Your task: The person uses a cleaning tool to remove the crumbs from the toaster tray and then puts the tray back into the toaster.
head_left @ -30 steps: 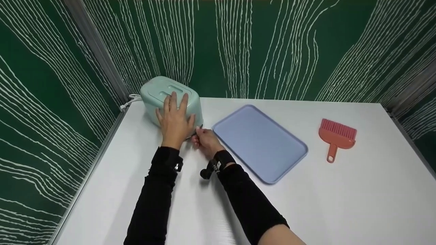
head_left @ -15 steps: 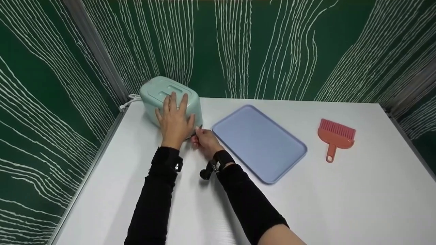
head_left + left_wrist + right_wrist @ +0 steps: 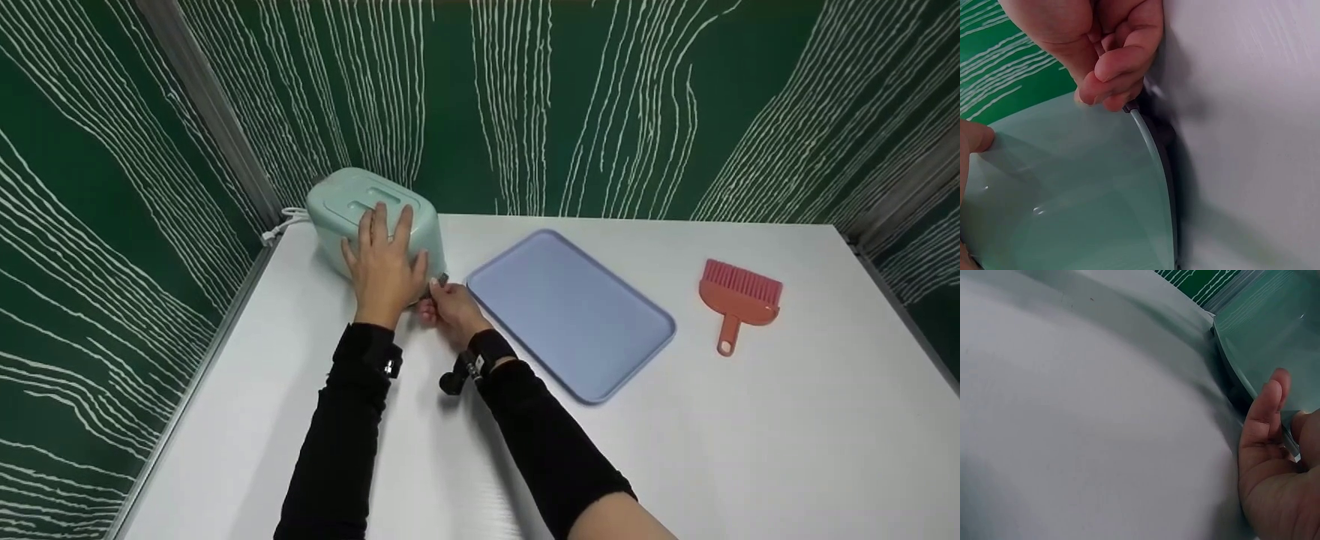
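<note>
A mint-green toaster (image 3: 337,225) with two slots stands at the back left of the table. My left hand (image 3: 384,274) rests on its long side with fingers spread, the fingertips reaching its top edge. Low at the toaster's near right end, my right hand (image 3: 454,307) pinches a thin grey metal piece, seemingly the edge of the crumb tray (image 3: 442,279). In the right wrist view, this crumb tray (image 3: 1291,444) shows between thumb and fingers. The rest of it is hidden by the toaster and my hand.
A blue rectangular tray (image 3: 574,315) lies just right of my right hand. Further right is a red brush (image 3: 741,300) with an orange handle. A white cord (image 3: 289,217) lies behind the toaster, near the green walls.
A little more of the grey crumb tray shows past my right fingertips at the toaster's base. My left hand and the toaster have hardly moved.
</note>
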{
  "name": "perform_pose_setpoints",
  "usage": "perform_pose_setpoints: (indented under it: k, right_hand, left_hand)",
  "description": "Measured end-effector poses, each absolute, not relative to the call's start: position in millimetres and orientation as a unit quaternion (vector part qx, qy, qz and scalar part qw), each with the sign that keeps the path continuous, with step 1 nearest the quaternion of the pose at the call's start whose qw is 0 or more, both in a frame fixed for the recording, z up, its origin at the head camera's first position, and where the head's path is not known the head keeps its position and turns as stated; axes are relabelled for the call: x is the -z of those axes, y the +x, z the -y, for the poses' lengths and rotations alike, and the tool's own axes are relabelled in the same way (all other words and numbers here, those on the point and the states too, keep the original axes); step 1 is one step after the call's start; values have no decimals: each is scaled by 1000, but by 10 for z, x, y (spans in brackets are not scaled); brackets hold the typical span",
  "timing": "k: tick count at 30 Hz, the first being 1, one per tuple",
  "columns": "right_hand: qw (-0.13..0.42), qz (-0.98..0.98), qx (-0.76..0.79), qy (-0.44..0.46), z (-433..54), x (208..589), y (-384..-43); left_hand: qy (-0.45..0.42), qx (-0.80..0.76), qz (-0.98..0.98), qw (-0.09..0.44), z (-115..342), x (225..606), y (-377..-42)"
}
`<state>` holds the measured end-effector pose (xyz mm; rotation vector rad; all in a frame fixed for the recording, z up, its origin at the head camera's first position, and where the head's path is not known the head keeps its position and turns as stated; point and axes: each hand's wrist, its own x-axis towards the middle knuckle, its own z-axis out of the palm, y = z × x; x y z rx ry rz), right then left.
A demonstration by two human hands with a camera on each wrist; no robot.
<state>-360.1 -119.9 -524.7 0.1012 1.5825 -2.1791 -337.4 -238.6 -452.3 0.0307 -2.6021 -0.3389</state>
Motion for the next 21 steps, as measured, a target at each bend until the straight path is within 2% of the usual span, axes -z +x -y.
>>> perform_pose_setpoints:
  k: [12, 21]
  right_hand:
    - [151, -696, 701, 18, 1208, 5282, -3521]
    - [118, -789, 603, -13, 1145, 5240, -3516]
  left_hand:
    - [16, 123, 962, 242, 2385, 4551, -3365]
    - [11, 119, 959, 259, 2381, 4546, -3356]
